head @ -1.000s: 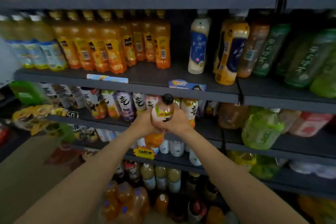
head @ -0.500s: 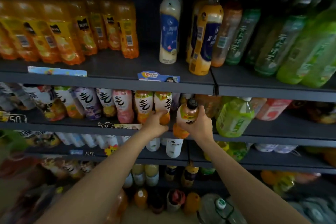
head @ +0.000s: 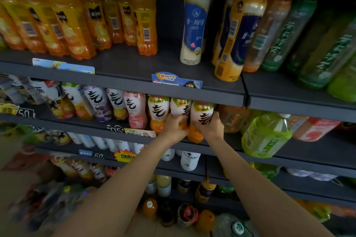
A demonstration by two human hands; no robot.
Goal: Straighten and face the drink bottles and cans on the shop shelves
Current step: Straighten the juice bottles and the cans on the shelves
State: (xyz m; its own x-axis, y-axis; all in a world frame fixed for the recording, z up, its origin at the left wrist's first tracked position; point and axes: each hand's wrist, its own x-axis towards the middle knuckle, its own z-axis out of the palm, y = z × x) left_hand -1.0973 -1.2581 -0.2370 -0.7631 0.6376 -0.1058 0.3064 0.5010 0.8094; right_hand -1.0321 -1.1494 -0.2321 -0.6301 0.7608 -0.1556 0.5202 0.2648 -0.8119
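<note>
— What are the hands doing?
— Both curled round white-labelled bottles on the middle shelf (head: 192,146): the left hand (head: 174,128) holds one bottle (head: 180,109), the right hand (head: 209,128) grips the orange-bottomed bottle (head: 201,115) touching it on the right.
— Any change?
— Yes — half a second ago the right one held that bottle out in front of the shelf; now it stands in the row.

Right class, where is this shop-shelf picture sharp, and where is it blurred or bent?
Head view: sharpest around both hands, left and right, on the white-label bottles; the lower-left corner smears into blur; the wide lens bows the shelf edge, tilts the green bottles; the upper right is dim.
</note>
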